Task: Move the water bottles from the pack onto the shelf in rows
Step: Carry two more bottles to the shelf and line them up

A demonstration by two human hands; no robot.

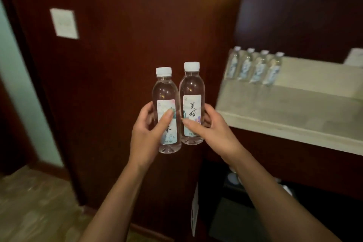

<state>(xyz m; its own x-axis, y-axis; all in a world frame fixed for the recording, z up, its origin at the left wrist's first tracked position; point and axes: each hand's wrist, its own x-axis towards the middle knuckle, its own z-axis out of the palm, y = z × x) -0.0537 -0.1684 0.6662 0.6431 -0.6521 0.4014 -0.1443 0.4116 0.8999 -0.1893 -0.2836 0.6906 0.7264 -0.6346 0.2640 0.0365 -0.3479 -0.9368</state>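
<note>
Two clear water bottles with white caps are held upright, side by side and almost touching, in front of a dark red wooden panel (121,55). The left bottle (167,104) is gripped by the left hand (146,133), thumb laid across its label. The right bottle (192,100) is gripped by the right hand (211,125), thumb pressed on its label and fingers curled behind. To the right, a row of four bottles (253,67) is seen standing on the pale stone shelf (294,108). A white wall plate (64,23) is fixed to the panel at upper left.
</note>
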